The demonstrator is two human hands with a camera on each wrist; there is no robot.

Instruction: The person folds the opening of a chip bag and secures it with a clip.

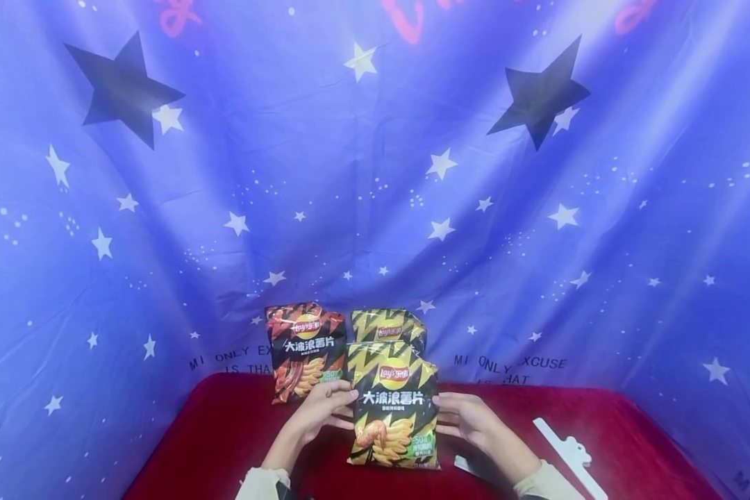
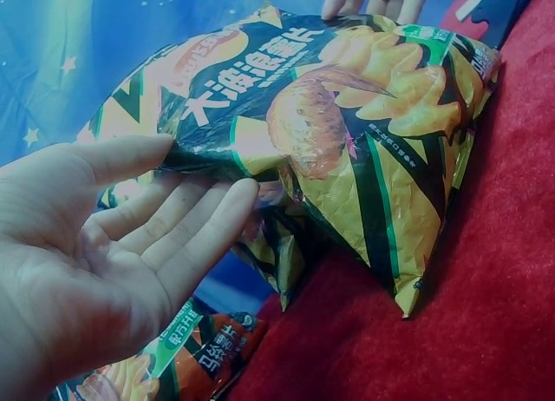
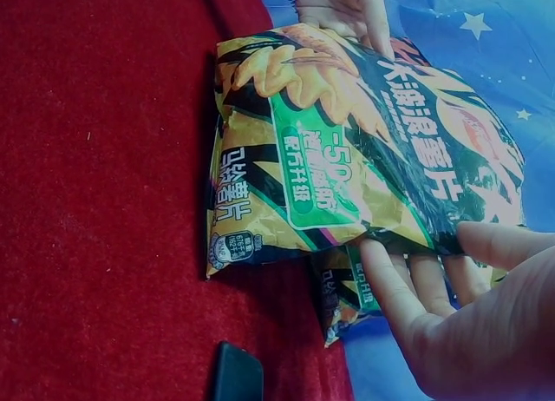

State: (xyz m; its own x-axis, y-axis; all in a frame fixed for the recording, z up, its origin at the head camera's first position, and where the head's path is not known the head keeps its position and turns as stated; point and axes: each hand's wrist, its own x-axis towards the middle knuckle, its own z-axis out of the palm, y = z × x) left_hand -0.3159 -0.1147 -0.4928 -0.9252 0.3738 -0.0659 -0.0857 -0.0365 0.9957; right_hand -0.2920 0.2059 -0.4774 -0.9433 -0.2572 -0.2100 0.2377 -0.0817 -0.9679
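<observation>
A yellow-and-black Lay's potato chip bag [image 1: 394,410] stands upright between my two hands, its printed front facing me. My left hand [image 1: 321,411] grips its left edge, thumb on the front and the other fingers behind. On the opposite edge my right hand [image 1: 471,420] holds it the same way; the right wrist view shows the thumb [image 3: 494,240] on the front and fingers [image 3: 395,279] reaching under the back. Close behind stands a second yellow-and-black chip bag [image 1: 384,321], mostly hidden by the front one. A red-and-black chip bag [image 1: 306,354] stands to its left.
A white clip-like strip [image 1: 565,455] lies at the right on the red cloth-covered table [image 1: 225,430]. Partly under my right forearm lies a dark flat object [image 3: 238,373]. A blue star-patterned curtain [image 1: 350,173] hangs behind and around the table.
</observation>
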